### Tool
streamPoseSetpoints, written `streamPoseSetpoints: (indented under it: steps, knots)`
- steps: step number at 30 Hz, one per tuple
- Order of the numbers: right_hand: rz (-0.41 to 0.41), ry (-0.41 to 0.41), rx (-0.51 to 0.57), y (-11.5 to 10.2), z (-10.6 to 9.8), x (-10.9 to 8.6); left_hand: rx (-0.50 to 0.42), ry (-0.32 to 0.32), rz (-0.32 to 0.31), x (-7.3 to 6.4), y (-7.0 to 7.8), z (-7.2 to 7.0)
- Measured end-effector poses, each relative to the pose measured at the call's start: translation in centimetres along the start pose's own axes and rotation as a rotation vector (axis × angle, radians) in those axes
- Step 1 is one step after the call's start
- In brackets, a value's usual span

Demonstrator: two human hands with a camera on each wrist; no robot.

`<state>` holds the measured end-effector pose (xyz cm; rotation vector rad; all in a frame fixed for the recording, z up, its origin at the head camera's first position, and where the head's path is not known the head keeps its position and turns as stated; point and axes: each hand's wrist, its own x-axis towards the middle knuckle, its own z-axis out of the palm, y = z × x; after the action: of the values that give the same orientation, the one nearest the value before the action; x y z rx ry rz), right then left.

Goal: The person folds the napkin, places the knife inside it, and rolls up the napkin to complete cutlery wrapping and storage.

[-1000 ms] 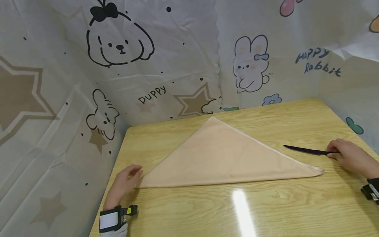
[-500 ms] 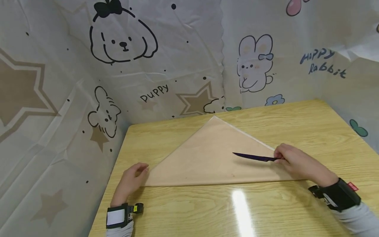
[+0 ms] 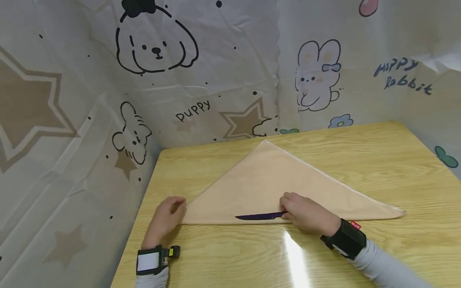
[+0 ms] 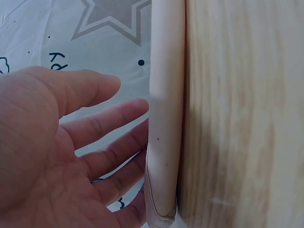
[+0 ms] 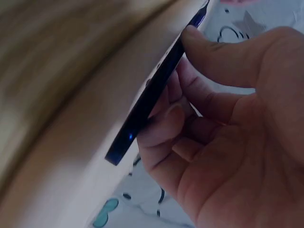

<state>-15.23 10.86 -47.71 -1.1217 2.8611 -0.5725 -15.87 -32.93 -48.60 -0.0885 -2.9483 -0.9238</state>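
Note:
A peach cloth point(image 3: 252, 184) lies folded into a triangle, its long folded edge towards me and its point away. My right hand point(image 3: 306, 212) pinches the handle of a dark purple knife point(image 3: 257, 217) between thumb and fingers. The blade points left, just over the cloth near its front edge; whether it touches the cloth I cannot tell. In the right wrist view the knife's dark handle point(image 5: 147, 99) runs along the fingers. Beside the cloth's left corner rests my left hand point(image 3: 167, 218), fingers loosely bent and holding nothing; the left wrist view shows thumb and fingers apart next to the fold.
A light wood table point(image 3: 216, 256) carries the cloth. Behind and to the left hangs a white printed sheet point(image 3: 230, 72) with cartoon animals and stars. Each wrist wears a black strap; the left strap point(image 3: 151, 260) bears a small camera.
My right hand has carried the knife leftward and nearer, from the table right of the cloth to over its front edge. The left hand stays by the left corner.

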Motion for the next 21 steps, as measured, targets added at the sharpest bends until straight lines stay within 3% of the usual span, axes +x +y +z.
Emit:
streamPoseSetpoints:
  steps: [7,13,17,21]
  knots:
    - [-0.015,0.061,-0.063,-0.6,1.5,1.0,0.008,-0.002,-0.008,0.1,0.1,-0.1]
    - [0.006,0.055,-0.041,-0.5,1.7,0.8,0.011,0.001,-0.004,0.3,0.3,-0.1]
    - [0.056,0.057,0.027,0.0,0.8,-0.5,0.013,-0.008,-0.009,0.0,0.0,-0.2]
    - [0.135,0.124,0.049,1.8,-1.2,-3.6,0.016,-0.021,-0.048,-1.0,-0.7,-0.9]
